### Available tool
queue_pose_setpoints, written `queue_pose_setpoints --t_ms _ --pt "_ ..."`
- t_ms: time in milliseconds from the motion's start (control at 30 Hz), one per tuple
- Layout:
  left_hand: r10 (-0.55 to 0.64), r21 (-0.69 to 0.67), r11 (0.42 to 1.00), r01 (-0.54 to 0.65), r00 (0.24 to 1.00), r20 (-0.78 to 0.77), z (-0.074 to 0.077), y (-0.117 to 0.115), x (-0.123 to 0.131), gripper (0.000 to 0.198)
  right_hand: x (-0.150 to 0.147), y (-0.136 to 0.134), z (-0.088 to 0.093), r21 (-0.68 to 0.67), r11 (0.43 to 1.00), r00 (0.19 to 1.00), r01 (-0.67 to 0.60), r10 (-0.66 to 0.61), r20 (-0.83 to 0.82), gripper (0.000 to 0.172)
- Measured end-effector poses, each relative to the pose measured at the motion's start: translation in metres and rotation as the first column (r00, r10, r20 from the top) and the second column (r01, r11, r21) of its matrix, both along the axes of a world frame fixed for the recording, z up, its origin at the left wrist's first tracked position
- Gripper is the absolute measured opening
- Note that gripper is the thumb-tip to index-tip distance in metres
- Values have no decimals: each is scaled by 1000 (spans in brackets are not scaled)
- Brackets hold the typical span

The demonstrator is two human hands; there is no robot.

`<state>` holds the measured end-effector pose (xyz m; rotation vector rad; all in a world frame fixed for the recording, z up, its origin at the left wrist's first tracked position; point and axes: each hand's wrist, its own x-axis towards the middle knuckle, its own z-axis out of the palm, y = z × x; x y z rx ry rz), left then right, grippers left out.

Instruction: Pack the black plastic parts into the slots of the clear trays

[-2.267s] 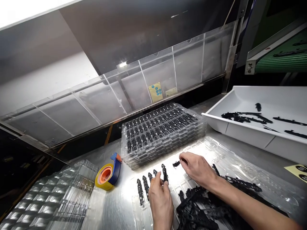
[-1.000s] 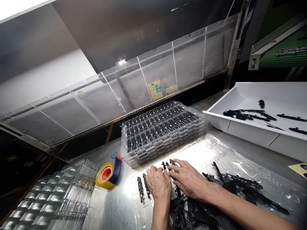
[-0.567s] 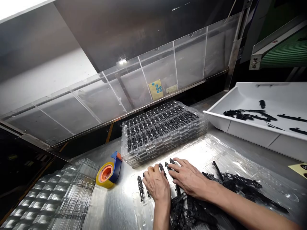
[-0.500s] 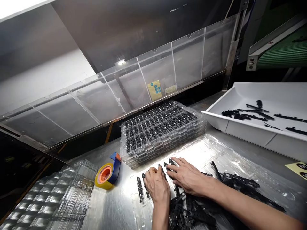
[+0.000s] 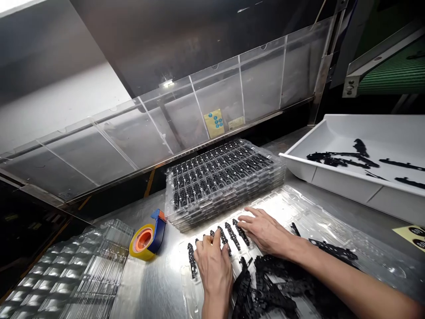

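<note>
Black, slender perforated parts (image 5: 232, 236) stand side by side in a row in a clear plastic tray (image 5: 190, 296), directly under and between your hands. Your left hand (image 5: 214, 268) is palm down over the left-middle of the row, fingers bent and a little apart, hiding several pieces; one part shows between forefinger and thumb. Cannot tell whether you are gripping it. The leftmost part lies just outside that hand.

Your right hand (image 5: 265, 230) is at the row's right end, fingers spread and loosely bent, the tips at the upper end of the last part; contact there is hard to judge. Two parts lie in the gap between your hands, tilted slightly.

A loose black heap (image 5: 270, 290) is nearer you, right of your left wrist and partly beneath your right forearm. Beyond both hands, a stack of filled clear trays (image 5: 229, 195) on the metal surface (image 5: 149, 288).

To your left, a blue tape dispenser (image 5: 160, 235) with a yellow roll, then nested clear trays (image 5: 59, 274). To your right, well apart from the hand, a white bin (image 5: 345, 188) with more black pieces (image 5: 328, 159) scattered inside.
</note>
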<state>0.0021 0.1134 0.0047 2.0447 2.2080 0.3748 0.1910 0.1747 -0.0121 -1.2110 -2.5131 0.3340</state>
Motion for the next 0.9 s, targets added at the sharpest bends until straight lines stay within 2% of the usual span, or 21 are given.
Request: queue_pose_setpoints --t_ms 100,233,333,400,533,633,700,767,833,900 --pt "-55 12 998 54 995 88 1 -24 -4 33 12 -5 4 -2 1000 1000 -6 6 4 28" --pt "-73 -72 994 87 981 178 -4 -48 3 27 7 -8 4 -28 1000 1000 -3 3 29 19" --pt "-65 -121 988 98 966 252 -7 -54 12 27 -5 -3 2 -38 999 998 1 1 57 13" --pt "-54 -140 986 95 962 269 -9 -56 16 29 -10 2 3 -40 999 998 -12 14 53 15" --pt "-31 -118 991 66 959 283 -14 -63 21 29 -12 4 8 -53 997 998 -54 56 40 16" --pt "-28 -42 998 44 944 329 -19 -70 23 25 -4 -12 13 -95 993 997 -72 70 -24 19" --pt "-38 34 999 26 909 416 -22 -74 23 24 6 -30 18 -215 972 987 -94 62 -150 29" --pt "-82 90 995 40 846 527 -25 -76 23 24 16 -49 22 -348 919 958 -184 89 -272 39" --pt "-139 107 990 93 781 609 -26 -77 22 25 22 -64 26 -399 883 935 -248 112 -335 36" --pt "-188 114 982 149 742 644 -28 -78 23 27 24 -75 29 -401 886 929 -234 82 -361 32"
